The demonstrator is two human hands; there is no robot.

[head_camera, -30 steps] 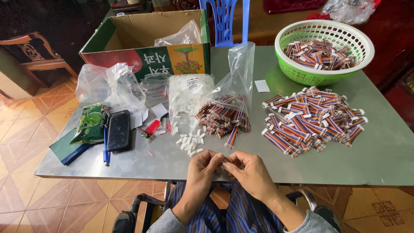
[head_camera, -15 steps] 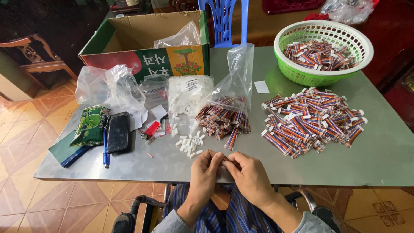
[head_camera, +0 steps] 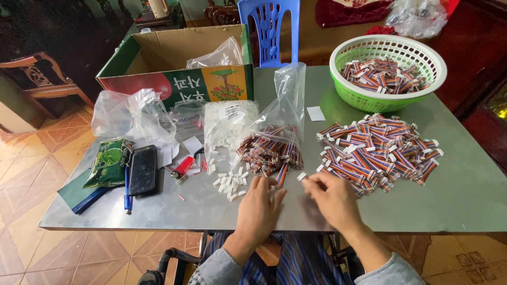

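Both hands rest at the worktop's (head_camera: 454, 206) six o'clock edge, the left hand (head_camera: 261, 203) lying flat with fingers spread beside loose white connectors (head_camera: 229, 182), the right hand (head_camera: 330, 195) pinching one small white connector (head_camera: 301, 176) (striped cable pile (head_camera: 377, 150) at two o'clock).

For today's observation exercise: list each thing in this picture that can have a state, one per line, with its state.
Left hand: flat on the table, by the loose white connectors.
Right hand: pinching a small white connector.
Clear bag: open, ribbon cables spilling out.
Cardboard box: open.
Green basket: partly filled with cables.
Phone: screen dark.
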